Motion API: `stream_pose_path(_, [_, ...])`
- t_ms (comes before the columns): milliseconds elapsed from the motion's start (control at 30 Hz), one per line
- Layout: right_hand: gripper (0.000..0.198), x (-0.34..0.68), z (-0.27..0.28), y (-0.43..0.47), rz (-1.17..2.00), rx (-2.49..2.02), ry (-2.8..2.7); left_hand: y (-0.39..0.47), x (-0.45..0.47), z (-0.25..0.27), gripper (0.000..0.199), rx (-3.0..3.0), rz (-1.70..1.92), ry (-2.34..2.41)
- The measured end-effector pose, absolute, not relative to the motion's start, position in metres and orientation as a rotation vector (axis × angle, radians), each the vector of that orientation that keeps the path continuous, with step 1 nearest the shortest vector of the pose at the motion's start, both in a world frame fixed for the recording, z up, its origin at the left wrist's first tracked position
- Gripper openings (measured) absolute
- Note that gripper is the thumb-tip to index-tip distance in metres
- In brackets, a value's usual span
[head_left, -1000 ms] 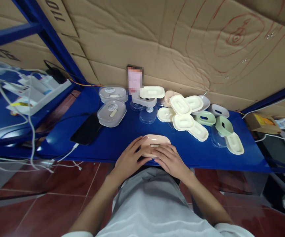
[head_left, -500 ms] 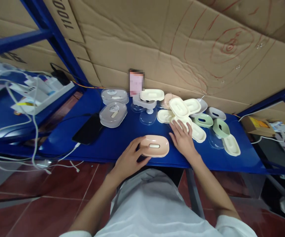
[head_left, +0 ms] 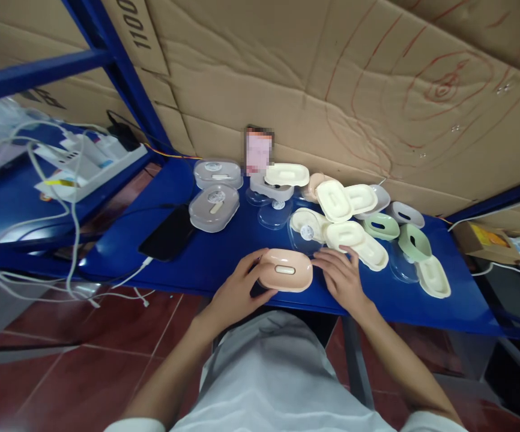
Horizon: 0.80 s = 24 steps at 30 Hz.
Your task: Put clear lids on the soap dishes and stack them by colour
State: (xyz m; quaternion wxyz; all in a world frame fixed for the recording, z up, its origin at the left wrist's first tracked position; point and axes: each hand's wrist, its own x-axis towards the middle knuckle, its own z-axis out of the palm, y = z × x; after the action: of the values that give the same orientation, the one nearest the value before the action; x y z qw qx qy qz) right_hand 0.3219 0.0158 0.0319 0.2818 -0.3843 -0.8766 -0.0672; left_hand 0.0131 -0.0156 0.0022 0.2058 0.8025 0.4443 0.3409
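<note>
Peach dish (head_left: 286,270) between both hands (head_left: 239,289)

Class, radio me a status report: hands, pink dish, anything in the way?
Left hand holding pink dish by its left end. Right hand at its right end, contact unclear. Clear lid lying just beyond.

My feed has the dish (head_left: 287,280) near the front edge of the surface (head_left: 210,258), below the frame's centre; left of it lies the phone (head_left: 167,234), upper left two lidded boxes (head_left: 212,215), upper right overlapping trays (head_left: 346,233), with cardboard (head_left: 278,84) behind.
</note>
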Motion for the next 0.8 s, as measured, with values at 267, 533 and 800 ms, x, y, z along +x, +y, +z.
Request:
stream_pose_path(267, [0.044,0.301,0.028,0.029,-0.199,-1.331,-2.446,-0.016,0.006,0.003,0.041,2.248,0.904,1.172])
stream_pose_path(533, [0.048,0.308,0.022,0.035,-0.195,-1.479,-2.249,-0.021,-0.005,0.007,0.046,2.127,0.823,1.211])
stream_pose_path(800, [0.039,0.288,0.037,-0.001,0.384,-1.080,-2.283,-0.017,0.002,-0.006,0.105,1.855,0.906,1.306])
